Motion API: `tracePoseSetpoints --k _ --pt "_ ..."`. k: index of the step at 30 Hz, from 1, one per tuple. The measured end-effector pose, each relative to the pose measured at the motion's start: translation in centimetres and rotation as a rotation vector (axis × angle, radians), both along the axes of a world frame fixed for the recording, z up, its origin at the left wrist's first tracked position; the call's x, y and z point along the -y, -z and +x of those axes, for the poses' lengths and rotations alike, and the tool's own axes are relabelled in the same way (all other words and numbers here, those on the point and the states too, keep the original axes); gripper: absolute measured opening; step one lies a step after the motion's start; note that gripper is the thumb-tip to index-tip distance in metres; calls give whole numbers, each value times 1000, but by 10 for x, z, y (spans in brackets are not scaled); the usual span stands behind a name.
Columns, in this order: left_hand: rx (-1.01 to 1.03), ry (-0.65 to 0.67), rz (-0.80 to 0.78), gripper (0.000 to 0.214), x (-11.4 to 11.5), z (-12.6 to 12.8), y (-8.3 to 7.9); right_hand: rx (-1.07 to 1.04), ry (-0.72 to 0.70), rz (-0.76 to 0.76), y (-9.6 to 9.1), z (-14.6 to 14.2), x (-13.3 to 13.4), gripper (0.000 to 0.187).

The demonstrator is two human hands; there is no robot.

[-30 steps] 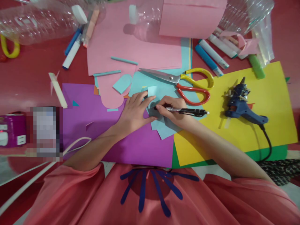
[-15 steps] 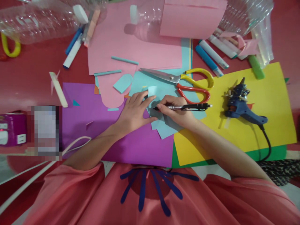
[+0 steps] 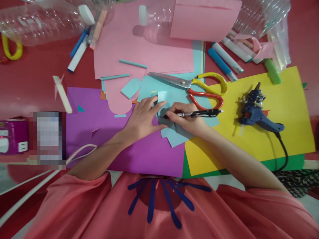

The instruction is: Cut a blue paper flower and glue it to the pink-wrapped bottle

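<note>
Light-blue paper (image 3: 176, 135) is lying under the tip of a black pen (image 3: 199, 114), whose long axis is running left to right. My right hand (image 3: 193, 124) is pinching the pen near its tip; my left hand (image 3: 142, 121) is resting at the paper's left side, fingers spread, thumb and forefinger flanking the tip.

The one camera sits on that person's head, looking forward and steeply down past the shirt (image 3: 99, 205) to the tabletop (image 3: 45, 61), left hand (image 3: 141, 121) and right hand (image 3: 190, 119) close below, mid-view.
</note>
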State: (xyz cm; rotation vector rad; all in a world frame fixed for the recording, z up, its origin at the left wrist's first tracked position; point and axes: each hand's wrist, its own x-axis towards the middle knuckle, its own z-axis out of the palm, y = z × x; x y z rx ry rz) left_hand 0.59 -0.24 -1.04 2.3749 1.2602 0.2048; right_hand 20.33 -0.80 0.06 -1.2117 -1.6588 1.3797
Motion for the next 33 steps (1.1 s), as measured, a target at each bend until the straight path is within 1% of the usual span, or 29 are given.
tracePoseSetpoints --k 7,10,12,14,20,27,33 --pt "16 -12 1 71 0 0 1 15 8 -16 1 0 0 30" --pt "23 -9 -1 70 0 0 2 17 106 14 1 1 1 30" --pt "22 -9 -1 71 0 0 1 28 196 44 0 2 1 25" --pt "17 -8 2 71 0 0 1 56 232 65 -1 2 0 20" --pt "7 -9 4 71 0 0 1 96 164 40 -3 1 -1 19" --pt "13 -11 -18 71 0 0 -1 112 232 83 -1 8 -2 25" --pt "-3 -7 -13 71 0 1 -2 93 171 54 -1 6 -3 22"
